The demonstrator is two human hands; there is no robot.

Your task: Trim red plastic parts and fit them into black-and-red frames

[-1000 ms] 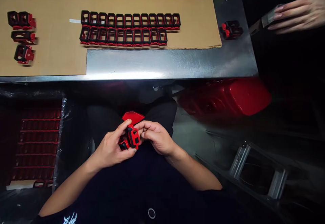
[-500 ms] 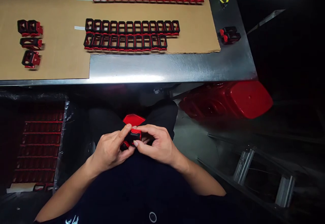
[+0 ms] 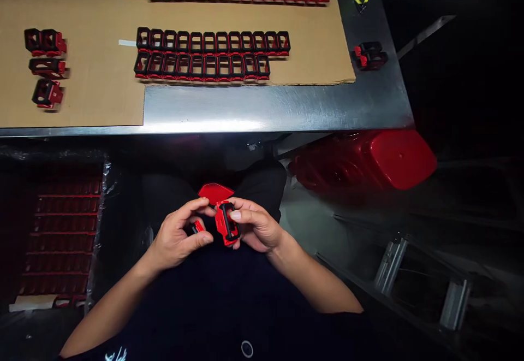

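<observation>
A steel worktable (image 3: pixel 266 110) runs across the view, seen from above a seated person's lap. The right hand (image 3: pixel 258 225) is curled, gripping a red-and-black plastic frame (image 3: pixel 226 223) between thumb and fingers. Just beside it, the left hand (image 3: pixel 177 236) pinches a small red piece (image 3: pixel 198 226). A flat red piece (image 3: pixel 215 193) sits just beyond the hands, against dark trousers. Farther out, a cardboard sheet (image 3: pixel 82 77) on the table carries rows of similar frames (image 3: pixel 210 55). Plastic-wrapped red parts (image 3: pixel 61 241) lie left, and a red bin (image 3: pixel 403 159) lies right.
</observation>
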